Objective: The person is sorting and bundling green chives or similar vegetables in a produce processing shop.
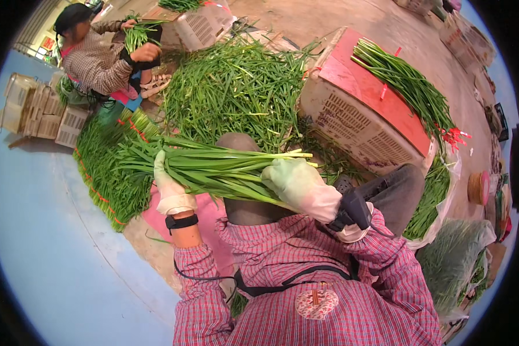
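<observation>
A loose bunch of green garlic chives [216, 166] lies across both my hands above my knees, pale stem ends to the right and leafy tips to the left. My left hand [171, 186], in a whitish glove, supports the leafy part with the thumb up along its near side. My right hand [300, 184], gloved and stained green, is closed over the stems near their cut ends. To the right, a bundle of chives with red ties [404, 84] rests on a red board [350, 60] on an upturned plastic crate [346, 125]. Loose red ties [454, 137] hang at the board's corner.
A pile of loose leaves [238, 95] covers the floor ahead. Tied bundles [108, 168] are stacked by the blue wall [39, 207] on the left. A co-worker [101, 60] sits at far left, holding chives. Bagged chives [452, 259] and a twine spool [478, 188] are at right.
</observation>
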A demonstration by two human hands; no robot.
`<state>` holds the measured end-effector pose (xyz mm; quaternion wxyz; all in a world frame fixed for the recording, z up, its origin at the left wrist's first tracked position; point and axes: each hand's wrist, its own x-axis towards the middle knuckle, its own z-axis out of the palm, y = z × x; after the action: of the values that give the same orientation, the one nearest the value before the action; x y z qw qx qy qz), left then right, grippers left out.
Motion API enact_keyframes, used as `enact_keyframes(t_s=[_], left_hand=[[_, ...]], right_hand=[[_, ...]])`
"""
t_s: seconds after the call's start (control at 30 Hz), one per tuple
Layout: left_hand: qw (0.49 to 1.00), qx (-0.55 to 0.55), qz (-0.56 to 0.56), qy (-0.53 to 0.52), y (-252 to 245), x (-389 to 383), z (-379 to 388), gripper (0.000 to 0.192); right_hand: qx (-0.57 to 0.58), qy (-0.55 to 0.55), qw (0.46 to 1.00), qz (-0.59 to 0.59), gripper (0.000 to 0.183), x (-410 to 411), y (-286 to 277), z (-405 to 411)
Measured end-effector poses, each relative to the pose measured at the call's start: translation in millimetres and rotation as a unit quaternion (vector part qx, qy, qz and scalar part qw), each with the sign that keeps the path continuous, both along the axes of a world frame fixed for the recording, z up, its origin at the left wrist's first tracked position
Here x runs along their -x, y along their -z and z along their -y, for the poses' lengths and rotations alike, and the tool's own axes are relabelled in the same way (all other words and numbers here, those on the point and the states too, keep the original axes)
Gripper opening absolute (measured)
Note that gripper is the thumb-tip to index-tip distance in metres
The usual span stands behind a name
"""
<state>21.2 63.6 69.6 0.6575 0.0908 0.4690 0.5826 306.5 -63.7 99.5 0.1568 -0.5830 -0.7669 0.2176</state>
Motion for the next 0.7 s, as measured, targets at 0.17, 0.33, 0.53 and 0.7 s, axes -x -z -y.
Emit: enact_keyframes(t_s=[0.17,0.33,0.53,0.7], left_hand=[[1.000,0.002,0.000,-0.002,-1.8,-2.8,2.0,0.028],[1.000,0.003,-0.012,-0.001,0.4,-1.8,5.2,0.030],[1.000,0.003,-0.016,0.004,7.4,3.2,11.8,0.034],[1.000,0.002,-0.016,0.010,12.0,5.1,13.1,0.037]], right_hand=[[0.005,0.049,0.947,-0.318,0.009,1.5,-23.3,-6.9],[0.149,0.039,0.737,-0.658,0.011,-26.6,-70.4,-7.8],[-0.205,0.186,0.906,-0.320,0.025,-110.9,-27.9,-40.8],[-0.199,0.250,0.947,-0.017,0.023,-125.4,23.4,-6.9]])
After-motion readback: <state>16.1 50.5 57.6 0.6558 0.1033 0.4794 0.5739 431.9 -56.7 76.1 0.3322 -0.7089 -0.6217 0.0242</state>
